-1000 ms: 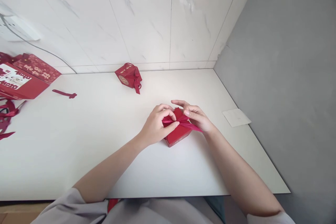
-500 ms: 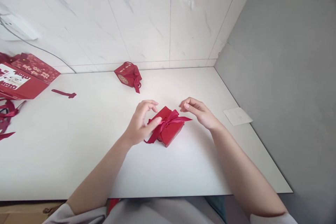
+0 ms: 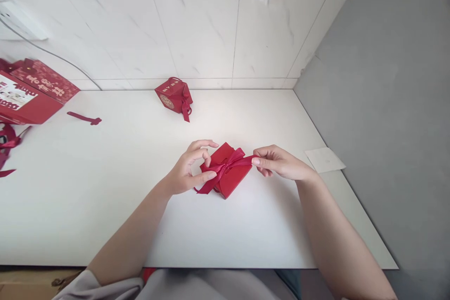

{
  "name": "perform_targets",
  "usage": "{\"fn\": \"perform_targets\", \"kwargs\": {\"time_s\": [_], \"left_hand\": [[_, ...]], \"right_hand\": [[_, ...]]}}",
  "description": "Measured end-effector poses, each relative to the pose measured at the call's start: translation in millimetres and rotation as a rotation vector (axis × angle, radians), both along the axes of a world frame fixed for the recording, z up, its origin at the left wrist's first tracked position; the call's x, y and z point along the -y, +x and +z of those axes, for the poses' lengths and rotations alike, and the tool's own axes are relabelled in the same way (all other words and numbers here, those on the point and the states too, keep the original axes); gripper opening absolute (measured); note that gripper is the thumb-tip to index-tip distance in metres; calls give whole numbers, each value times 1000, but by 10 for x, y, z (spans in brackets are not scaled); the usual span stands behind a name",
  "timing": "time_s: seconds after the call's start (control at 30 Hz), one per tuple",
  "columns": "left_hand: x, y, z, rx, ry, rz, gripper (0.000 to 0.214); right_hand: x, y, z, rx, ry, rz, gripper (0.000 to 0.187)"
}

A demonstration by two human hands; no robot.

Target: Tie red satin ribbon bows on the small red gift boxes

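A small red gift box (image 3: 235, 180) lies flat on the white table, with a dark pink satin ribbon (image 3: 228, 164) tied in a bow across its top. On the left of the box, my left hand (image 3: 190, 168) has its thumb and a bent finger closed about the bow's left loop, while another finger stretches over the box's upper edge. My right hand (image 3: 277, 161) pinches the ribbon's right-hand tail between thumb and forefinger, just off the box's right corner. One ribbon tail hangs down at the box's lower left.
Near the wall stands a dark red box (image 3: 174, 96) with a ribbon bow. Larger red boxes (image 3: 45, 84) and a ribboned item (image 3: 7, 145) are at the left. A dark red strip (image 3: 84, 117) lies nearby. At the right edge is a white paper square (image 3: 325, 159).
My right hand has come down and outward, taking hold of the ribbon's right tail. My left fingers have curled in from apart onto the bow's left loop. The view has shifted slightly.
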State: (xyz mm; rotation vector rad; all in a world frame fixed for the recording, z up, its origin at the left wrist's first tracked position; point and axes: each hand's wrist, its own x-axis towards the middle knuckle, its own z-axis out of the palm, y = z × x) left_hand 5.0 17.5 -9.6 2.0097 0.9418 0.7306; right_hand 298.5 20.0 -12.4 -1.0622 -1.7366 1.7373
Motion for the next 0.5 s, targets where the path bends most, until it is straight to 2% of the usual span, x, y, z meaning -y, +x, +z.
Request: {"fn": "perform_targets", "kwargs": {"time_s": [0.13, 0.23, 0.3, 0.5], "left_hand": [[-39, -37, -11, 57, -41, -19, 26], [-68, -54, -33, 119, -43, -24, 32], [-87, -60, -51, 131, -61, -14, 35], [-118, -67, -75, 115, -119, -43, 23]], "right_hand": [[12, -56, -21, -47, -16, 37, 40], [8, -96, -49, -80, 18, -12, 47], [4, -111, -63, -91, 27, -38, 46], [14, -93, -49, -86, 63, -2, 38]]}}
